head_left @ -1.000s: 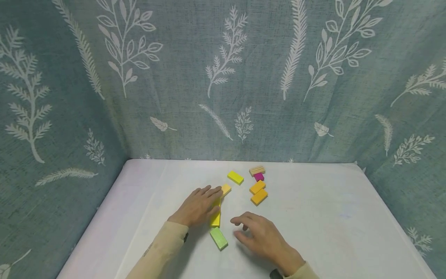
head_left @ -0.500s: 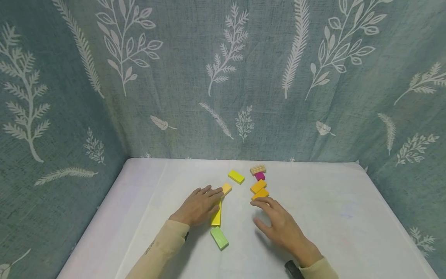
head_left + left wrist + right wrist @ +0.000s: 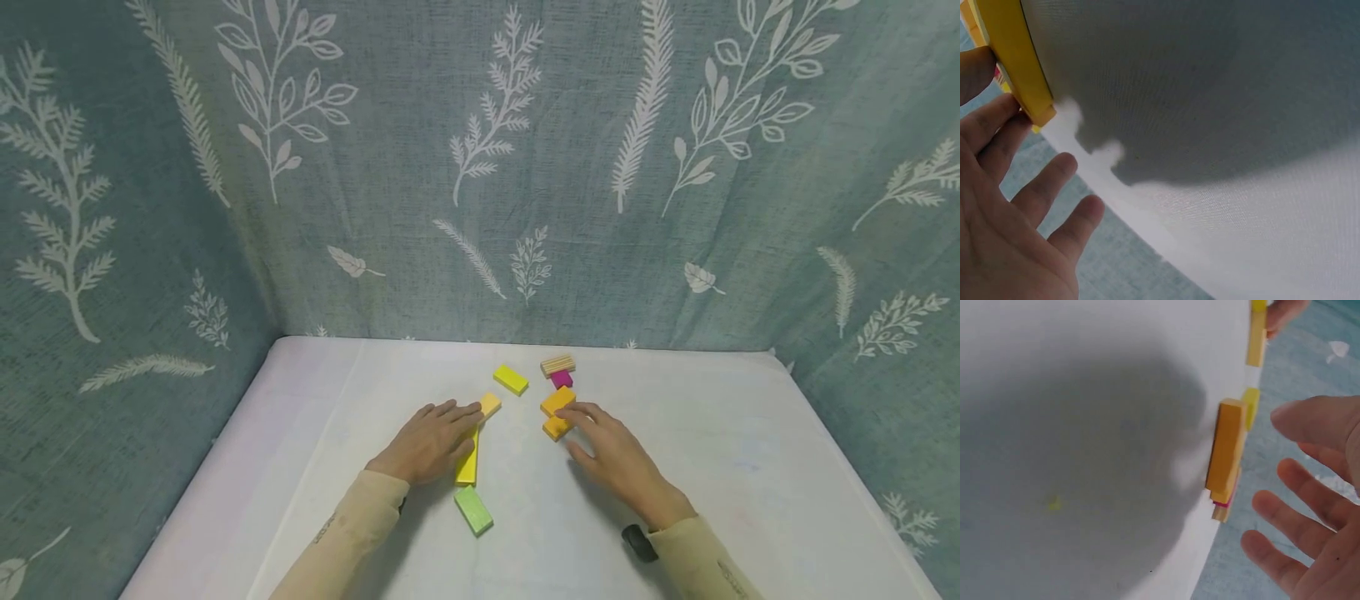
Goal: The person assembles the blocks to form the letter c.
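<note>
We find the left hand (image 3: 431, 442) laid over a yellow block (image 3: 467, 468), which lies on the white-covered bench (image 3: 750, 475) and is partly hidden beneath the palm and thumb. The left wrist view shows its fingers extended and the outer ones spread, with the thumb and nearest fingertips at the yellow block's edge; we see no curling round it. A pale orange block (image 3: 491, 405) shows just beyond those fingertips, angled away from the yellow block. At the yellow block's near end lies a light green block (image 3: 473, 511), set askew; we cannot tell whether the two touch.

We find the right hand (image 3: 618, 462) at the front orange block (image 3: 555, 429), its index finger passing in front of part of that block in the head view. Its fingers are spread and gently bent, pinching nothing; the right wrist view shows a gap between thumb and block. The rear orange block (image 3: 558, 401) lies just beside the front one, offset from it.

Behind this pair we note a magenta block (image 3: 561, 379) and, adjoining it, a striped wooden piece (image 3: 557, 365). A bright yellow block (image 3: 511, 380) lies apart, left of these. A black band (image 3: 639, 543) shows at the right sleeve (image 3: 701, 554). Grey-green cloth (image 3: 420, 150) printed with white sprigs stands behind the bench.
</note>
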`<state>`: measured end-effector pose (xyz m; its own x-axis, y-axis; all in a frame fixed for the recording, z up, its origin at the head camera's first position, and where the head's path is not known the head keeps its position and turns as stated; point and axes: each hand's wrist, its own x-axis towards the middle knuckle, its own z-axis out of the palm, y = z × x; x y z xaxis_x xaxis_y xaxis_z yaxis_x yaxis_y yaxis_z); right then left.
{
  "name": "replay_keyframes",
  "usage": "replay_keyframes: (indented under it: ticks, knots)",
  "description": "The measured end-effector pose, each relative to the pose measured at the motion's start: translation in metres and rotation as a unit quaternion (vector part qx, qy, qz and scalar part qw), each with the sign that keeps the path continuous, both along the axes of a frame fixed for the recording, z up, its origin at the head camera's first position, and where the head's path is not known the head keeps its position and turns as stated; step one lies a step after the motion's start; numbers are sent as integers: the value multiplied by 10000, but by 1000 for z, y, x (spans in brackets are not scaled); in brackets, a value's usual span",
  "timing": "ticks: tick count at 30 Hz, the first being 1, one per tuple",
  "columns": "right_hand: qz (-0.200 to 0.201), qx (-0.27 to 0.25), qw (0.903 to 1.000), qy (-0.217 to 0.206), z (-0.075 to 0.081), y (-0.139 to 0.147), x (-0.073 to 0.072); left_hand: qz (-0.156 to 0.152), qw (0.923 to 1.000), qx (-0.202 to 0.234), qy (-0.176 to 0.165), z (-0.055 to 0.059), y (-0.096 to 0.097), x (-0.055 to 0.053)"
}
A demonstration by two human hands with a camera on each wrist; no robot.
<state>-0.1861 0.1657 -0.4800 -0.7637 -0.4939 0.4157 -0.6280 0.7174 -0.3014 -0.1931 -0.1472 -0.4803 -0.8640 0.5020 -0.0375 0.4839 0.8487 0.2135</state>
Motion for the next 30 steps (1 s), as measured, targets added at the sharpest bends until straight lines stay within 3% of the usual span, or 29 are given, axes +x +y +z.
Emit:
replay_keyframes:
  ticks: [12, 30]
  knots:
    - [-16, 775, 9969, -133, -4, -9, -16, -31, 10000, -12, -64, -2, -1, -1]
    - [-126, 940, 9955, 92, -5, -11, -13, 11, 10000, -50, 40, 0, -1, -1]
